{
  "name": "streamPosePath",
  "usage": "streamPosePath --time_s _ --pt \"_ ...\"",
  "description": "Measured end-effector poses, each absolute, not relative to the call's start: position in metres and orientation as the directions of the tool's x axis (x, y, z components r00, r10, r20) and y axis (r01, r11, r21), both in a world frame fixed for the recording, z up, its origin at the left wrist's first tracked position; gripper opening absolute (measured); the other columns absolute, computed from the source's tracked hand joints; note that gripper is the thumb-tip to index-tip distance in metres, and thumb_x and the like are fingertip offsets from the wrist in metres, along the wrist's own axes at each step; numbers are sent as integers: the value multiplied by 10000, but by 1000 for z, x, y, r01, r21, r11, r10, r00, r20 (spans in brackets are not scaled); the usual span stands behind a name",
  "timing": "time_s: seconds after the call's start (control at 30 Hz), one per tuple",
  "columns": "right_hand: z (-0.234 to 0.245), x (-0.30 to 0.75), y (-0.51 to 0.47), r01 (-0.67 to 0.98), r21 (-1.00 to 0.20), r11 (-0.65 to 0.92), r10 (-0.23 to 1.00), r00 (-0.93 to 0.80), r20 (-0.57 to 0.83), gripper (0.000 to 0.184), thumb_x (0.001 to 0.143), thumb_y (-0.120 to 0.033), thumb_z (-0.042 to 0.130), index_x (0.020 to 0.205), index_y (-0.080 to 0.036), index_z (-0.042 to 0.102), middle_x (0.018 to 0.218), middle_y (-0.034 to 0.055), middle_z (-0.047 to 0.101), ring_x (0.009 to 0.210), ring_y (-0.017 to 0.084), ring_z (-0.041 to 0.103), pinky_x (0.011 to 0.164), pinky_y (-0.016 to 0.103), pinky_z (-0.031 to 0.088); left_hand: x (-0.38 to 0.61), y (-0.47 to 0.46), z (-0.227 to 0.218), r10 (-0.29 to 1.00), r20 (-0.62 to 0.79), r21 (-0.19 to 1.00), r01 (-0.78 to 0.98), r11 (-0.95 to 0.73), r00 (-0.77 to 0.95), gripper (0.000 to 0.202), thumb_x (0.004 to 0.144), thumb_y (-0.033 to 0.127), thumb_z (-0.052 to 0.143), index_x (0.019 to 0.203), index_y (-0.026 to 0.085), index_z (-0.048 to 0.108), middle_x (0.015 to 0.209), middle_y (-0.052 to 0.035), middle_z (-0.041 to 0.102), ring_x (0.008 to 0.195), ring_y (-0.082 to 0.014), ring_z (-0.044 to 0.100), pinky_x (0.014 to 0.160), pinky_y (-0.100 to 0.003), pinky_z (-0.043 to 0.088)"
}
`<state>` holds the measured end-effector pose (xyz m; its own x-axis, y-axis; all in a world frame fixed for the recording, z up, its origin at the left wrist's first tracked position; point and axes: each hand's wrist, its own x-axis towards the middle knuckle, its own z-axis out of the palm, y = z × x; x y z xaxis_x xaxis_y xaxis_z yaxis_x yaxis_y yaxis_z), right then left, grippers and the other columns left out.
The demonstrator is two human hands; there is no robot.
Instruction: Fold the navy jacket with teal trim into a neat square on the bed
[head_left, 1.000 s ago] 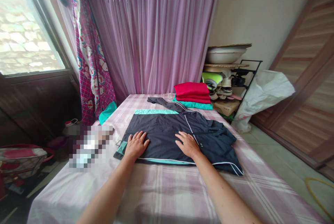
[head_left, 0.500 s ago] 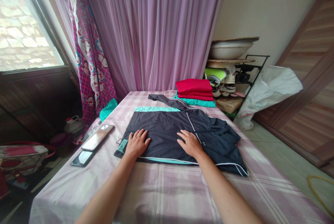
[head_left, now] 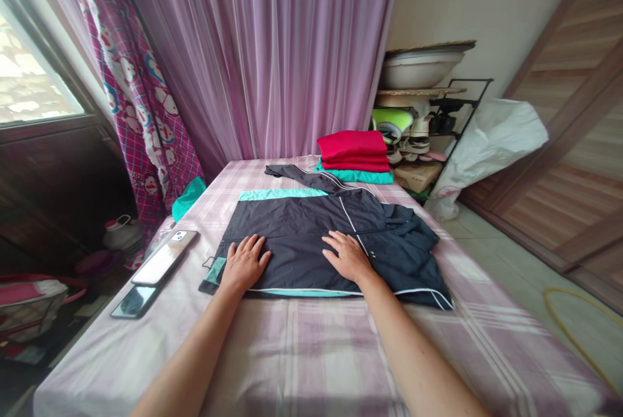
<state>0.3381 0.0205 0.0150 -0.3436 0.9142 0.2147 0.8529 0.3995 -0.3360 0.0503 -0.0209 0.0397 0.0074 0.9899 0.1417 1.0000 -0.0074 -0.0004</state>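
Observation:
A dark navy jacket (head_left: 302,235) with teal bands and white piping lies partly folded on a table covered by a pink plaid cloth (head_left: 311,352). My left hand (head_left: 243,262) rests flat on the jacket's near left part, fingers spread and open. Palm down on the jacket's middle lies my right hand (head_left: 346,256), fingers stretched out, close to the white piping. One sleeve (head_left: 296,175) trails toward the table's far end. Neither hand holds anything.
A stack of folded red and teal clothes (head_left: 356,156) sits at the far right of the table. Two phones (head_left: 160,260) lie near the left edge. A rack with shoes and a basin (head_left: 423,112) and a white sack (head_left: 487,144) stand to the right. Purple curtains hang behind.
Both hands stay flat on the jacket in nearly the same places. The camera has shifted, so the whole scene sits slightly lower and to the left.

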Motion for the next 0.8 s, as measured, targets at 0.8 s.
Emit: streamPosePath --time_s 0.8 --pt "21 341 14 833 -373 408 910 -338 240 420 950 -389 537 1335 -244 621 1481 83 519 1379 209 438 1166 404 294 47 -19 36 988 155 -17 1000 -17 19 534 969 475 367 1439 254 495 1529 -96 471 1421 -290 400 1164 -547 282"
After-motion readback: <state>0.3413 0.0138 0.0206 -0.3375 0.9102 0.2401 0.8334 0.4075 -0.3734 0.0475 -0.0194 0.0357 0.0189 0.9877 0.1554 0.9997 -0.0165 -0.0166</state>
